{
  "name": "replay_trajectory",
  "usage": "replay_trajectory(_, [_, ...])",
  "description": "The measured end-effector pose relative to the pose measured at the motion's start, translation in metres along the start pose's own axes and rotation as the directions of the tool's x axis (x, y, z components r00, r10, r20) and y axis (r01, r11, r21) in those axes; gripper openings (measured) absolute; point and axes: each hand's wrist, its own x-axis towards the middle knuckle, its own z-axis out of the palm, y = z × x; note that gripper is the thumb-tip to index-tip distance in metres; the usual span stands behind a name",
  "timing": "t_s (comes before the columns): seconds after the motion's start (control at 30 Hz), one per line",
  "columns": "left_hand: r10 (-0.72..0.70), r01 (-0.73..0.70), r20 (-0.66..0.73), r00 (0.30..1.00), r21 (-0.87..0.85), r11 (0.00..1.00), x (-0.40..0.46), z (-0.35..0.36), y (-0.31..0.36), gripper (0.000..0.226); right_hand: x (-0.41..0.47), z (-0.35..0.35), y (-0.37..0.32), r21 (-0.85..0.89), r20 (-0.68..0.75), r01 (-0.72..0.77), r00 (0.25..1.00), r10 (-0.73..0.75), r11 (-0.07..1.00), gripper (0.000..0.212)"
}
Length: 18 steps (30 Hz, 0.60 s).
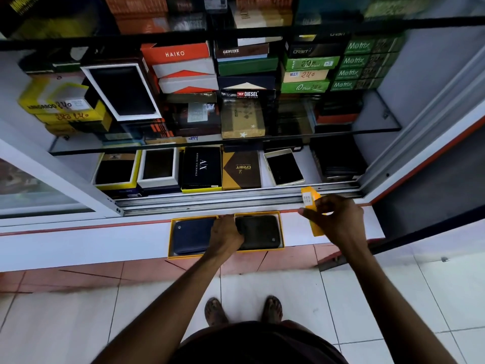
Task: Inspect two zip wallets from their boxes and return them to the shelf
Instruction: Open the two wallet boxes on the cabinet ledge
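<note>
Two open yellow boxes sit side by side on the white ledge (78, 245) in front of the cabinet. A dark blue zip wallet (190, 236) lies in the left box (172, 240). In the right box (280, 227) lies a black zip wallet (261, 232). My left hand (227, 233) rests between the boxes, its fingers gripping the black wallet's left edge. My right hand (334, 219) is raised to the right of the boxes and pinches a yellow box lid (311, 199) with a white label on it.
The open cabinet holds glass shelves (362, 130) stacked with many wallet boxes. Its bottom shelf carries a row of boxes, some open (284, 166). A sliding door track (236, 200) runs along the cabinet front. White and red floor tiles and my feet (244, 310) are below.
</note>
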Motion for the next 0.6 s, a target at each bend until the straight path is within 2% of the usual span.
replay_trajectory(0.1, [-0.018,0.018,-0.004,1.000,-0.058,0.998,0.002,0.000,0.002,0.007,-0.003,0.020,0.002,-0.023,0.005,0.033,0.999,-0.033,0.999,0.031])
replay_trajectory(0.3, [0.037,-0.048,-0.129,0.991,-0.080,0.996,-0.002,-0.003,0.002,0.014,-0.005,0.047,-0.002,-0.101,0.077,0.005,0.997,0.003,0.995,0.022])
replay_trajectory(0.47, [0.029,-0.025,-0.180,0.983,0.024,0.999,-0.003,-0.033,-0.017,0.025,-0.008,0.074,-0.005,-0.166,0.179,0.027,0.984,0.004,0.986,0.016])
replay_trajectory(0.6, [0.025,0.008,-0.228,0.973,0.140,0.990,-0.009,-0.060,-0.031,0.027,-0.008,0.092,-0.006,-0.165,0.269,-0.016,0.961,0.061,0.986,0.018])
